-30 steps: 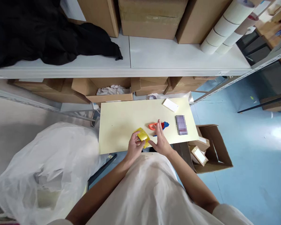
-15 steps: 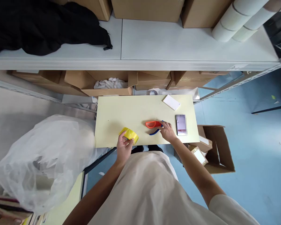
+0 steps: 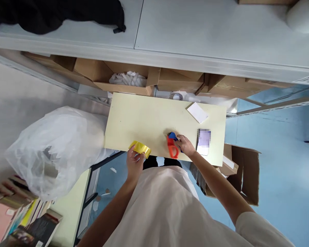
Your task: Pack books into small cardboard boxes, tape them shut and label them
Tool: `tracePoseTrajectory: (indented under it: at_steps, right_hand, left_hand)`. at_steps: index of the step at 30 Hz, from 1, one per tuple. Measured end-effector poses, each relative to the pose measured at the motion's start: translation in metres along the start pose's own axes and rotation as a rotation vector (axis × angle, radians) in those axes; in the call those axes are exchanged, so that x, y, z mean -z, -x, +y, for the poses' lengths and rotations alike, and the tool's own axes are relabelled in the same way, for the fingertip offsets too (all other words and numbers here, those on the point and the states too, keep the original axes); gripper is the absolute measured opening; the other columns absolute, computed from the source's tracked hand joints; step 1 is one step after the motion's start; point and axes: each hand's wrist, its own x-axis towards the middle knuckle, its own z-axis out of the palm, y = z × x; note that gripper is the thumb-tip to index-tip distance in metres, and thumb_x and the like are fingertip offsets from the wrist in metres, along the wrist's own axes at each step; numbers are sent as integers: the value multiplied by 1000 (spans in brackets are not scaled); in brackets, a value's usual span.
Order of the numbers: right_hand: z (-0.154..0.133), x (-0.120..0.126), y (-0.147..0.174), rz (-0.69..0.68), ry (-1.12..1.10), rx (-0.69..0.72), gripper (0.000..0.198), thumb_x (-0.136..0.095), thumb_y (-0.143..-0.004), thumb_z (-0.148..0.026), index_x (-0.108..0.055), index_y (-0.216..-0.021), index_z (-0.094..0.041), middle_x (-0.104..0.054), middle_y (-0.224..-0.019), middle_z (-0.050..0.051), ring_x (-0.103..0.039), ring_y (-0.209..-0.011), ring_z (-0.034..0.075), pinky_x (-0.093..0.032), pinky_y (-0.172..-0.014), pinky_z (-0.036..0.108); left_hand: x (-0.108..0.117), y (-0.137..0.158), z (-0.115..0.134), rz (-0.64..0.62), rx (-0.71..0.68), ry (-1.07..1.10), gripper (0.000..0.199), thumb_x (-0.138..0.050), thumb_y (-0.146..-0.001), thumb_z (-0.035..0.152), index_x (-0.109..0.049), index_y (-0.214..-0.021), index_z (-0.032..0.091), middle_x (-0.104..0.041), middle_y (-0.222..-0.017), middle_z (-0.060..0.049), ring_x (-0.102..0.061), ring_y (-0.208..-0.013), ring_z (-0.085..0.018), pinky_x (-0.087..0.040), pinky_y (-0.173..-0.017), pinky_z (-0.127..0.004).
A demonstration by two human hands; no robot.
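Note:
Near the front edge of the pale yellow table [image 3: 144,116], my left hand [image 3: 135,162] is closed on a roll of yellow tape [image 3: 141,148], gripping its near side. My right hand [image 3: 185,145] has its fingers closed on a red and blue tape dispenser [image 3: 173,150], a little to the right of the tape roll. The dispenser's red loop points toward me, and its blue part shows at the far end. My fingers cover some of it. A phone [image 3: 204,142] lies just right of my right hand, and a white card or small box [image 3: 197,112] lies farther back.
Behind the table, open cardboard boxes [image 3: 180,80] stand under a grey shelf [image 3: 195,37]. A large clear plastic bag [image 3: 74,137] bulges at the left, above stacked books [image 3: 23,209]. On the floor at the right is an open cardboard box [image 3: 249,175].
My right hand has turned the tape dispenser so its red loop now points toward me instead of left. The left hand keeps hold of the yellow tape. The camera view has shifted and tilted.

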Motion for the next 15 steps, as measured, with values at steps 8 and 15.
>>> tracePoseTrajectory:
  at_steps: [8,15]
  right_hand:
    - [-14,0,22,114,-114,-237,36,-36,-88,-17,-52,-120,-21,-56,-120,11,-58,-102,21,-52,-78,35]
    - [-34,6,4,33,-67,-580,24,-41,-88,-25,-62,-98,-21,-68,-95,7,-63,-79,19,-45,-66,27]
  left_hand:
    - [-1,-2,-8,11,40,-29,60,-72,-67,32,-45,-120,23,-65,-102,-6,-67,-76,-16,-56,-68,-31]
    - [7,-16,-5,-140,22,-38,62,-73,-66,35,-47,-121,21,-68,-88,-3,-68,-73,-16,-56,-69,-30]
